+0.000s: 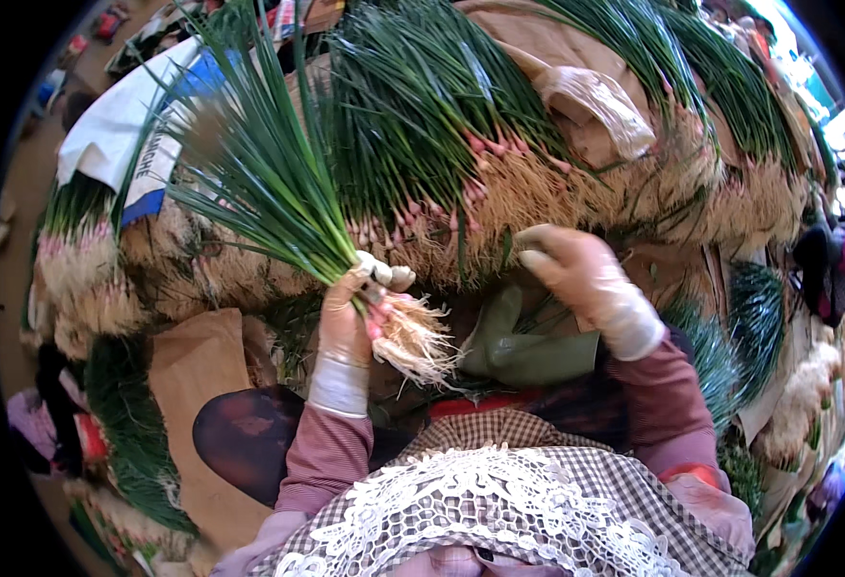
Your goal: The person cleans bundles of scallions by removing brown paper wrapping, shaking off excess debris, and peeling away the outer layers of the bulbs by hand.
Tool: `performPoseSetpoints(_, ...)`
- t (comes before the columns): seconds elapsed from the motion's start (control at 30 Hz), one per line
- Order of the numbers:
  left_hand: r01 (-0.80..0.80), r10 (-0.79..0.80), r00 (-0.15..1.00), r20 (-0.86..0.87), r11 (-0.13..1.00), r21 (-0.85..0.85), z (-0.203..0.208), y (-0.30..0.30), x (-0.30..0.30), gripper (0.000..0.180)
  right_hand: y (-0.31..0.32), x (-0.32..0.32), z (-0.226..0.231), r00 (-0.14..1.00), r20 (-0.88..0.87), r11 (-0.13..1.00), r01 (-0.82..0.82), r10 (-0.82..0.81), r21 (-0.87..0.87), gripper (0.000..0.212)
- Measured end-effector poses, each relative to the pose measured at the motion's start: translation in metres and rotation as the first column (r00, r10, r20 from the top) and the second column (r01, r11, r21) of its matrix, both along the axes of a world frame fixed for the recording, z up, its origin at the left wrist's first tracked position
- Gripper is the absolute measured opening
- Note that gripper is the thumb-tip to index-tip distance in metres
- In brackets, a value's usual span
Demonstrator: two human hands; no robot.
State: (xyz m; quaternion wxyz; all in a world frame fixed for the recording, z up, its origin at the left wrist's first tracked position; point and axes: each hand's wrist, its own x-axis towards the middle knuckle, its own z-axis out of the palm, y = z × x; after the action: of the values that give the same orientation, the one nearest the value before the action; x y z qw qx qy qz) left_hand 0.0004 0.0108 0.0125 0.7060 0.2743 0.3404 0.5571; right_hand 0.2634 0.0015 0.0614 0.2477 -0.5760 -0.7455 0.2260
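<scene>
My left hand (344, 322), in a pale glove, is closed around a bunch of young green garlic (307, 216) near its base. The long green leaves fan out away from me, while pinkish bulbs and a tuft of pale roots stick out below the fist toward the right. My right hand (584, 281), also gloved, is held up to the right of the bunch. Its fingers are slightly bent and apart, with nothing seen in them. Just beyond both hands lies a large heap of green garlic (432, 144), roots toward me.
Brown sacking (576, 106) and a white and blue sack (144, 135) lie over parts of the heap. A green rubber boot (528, 351) is below my hands. Loose green leaves (129, 423) lie at the left; more garlic (793, 404) is at the right. Another person (841, 260) is at the right edge.
</scene>
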Motion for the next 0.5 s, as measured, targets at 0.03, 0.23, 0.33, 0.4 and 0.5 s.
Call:
performPoseSetpoints(0.03,-0.047,0.05,0.997,0.062,0.998,-0.039,-0.004,-0.001,0.007,0.015,0.013,-0.019,-0.011,0.999,0.026,0.999,-0.034,0.034,0.037,0.023)
performPoseSetpoints(0.23,0.106,0.001,0.911,0.412,0.965,-0.238,-0.054,-0.012,0.02,0.033,0.071,-0.061,-0.045,0.878,0.396,0.948,0.168,-0.269,0.271,0.015)
performPoseSetpoints(0.33,0.182,-0.088,0.867,0.491,0.972,-0.147,-0.033,-0.011,0.014,0.035,0.098,-0.042,-0.061,0.657,0.655,0.895,0.069,-0.373,0.44,0.018)
performPoseSetpoints(0.4,0.197,-0.126,0.801,0.585,0.979,-0.059,-0.03,-0.01,0.01,0.031,0.107,-0.039,-0.052,0.649,0.68,0.929,0.123,-0.341,0.348,0.017)
performPoseSetpoints(0.5,0.147,-0.101,0.843,0.528,0.988,-0.047,-0.033,-0.009,-0.001,0.028,0.106,-0.035,-0.024,0.983,-0.084,0.933,0.124,-0.161,-0.336,0.014)
